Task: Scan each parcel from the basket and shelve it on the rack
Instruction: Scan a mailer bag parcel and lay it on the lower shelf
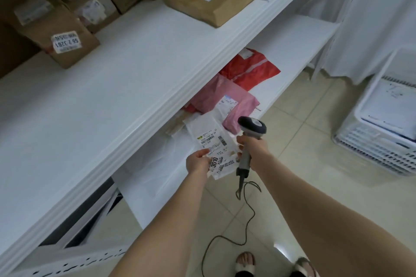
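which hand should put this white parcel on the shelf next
Left, probably. The left hand grips the white parcel and sits right beside the lower shelf, while the right hand is wrapped round the scanner handle, farther from it.

The flat white plastic mailer parcel [211, 141], labels up and marked 3010, is tilted above the lower shelf of the white metal rack [135, 87], pinched at its near end by the left hand [198, 163]. The white slatted plastic basket [371, 146] stands on the floor, well to the right.
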{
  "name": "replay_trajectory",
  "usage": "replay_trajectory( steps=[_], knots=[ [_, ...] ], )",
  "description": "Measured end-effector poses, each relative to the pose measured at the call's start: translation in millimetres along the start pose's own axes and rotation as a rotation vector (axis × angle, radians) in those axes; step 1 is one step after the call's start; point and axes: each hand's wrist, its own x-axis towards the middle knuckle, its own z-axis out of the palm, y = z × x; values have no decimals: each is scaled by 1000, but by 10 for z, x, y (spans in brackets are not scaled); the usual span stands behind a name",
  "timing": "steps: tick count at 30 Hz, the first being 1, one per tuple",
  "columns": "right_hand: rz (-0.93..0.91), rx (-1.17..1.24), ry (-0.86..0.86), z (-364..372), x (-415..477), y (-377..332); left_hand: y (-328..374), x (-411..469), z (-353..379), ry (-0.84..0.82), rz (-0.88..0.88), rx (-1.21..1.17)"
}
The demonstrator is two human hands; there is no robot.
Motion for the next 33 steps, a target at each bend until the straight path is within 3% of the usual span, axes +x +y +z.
replay_trajectory(
  steps=[6, 13, 25, 33],
  knots=[
    [-57, -1, 1, 365, 589, 279, -343, 669, -186, 165, -42, -46],
    [-64, 0, -55, 672, 1152, 585, -697, 1441, -188, 193, -84, -110],
    [-89, 5, -83, 682, 1472, 626, -665, 1832, 12, -80, -91, -56],
    [-88, 2, -91, 603, 1452, 603, -592, 1746, 104, -77, -143, 27]
  ],
)
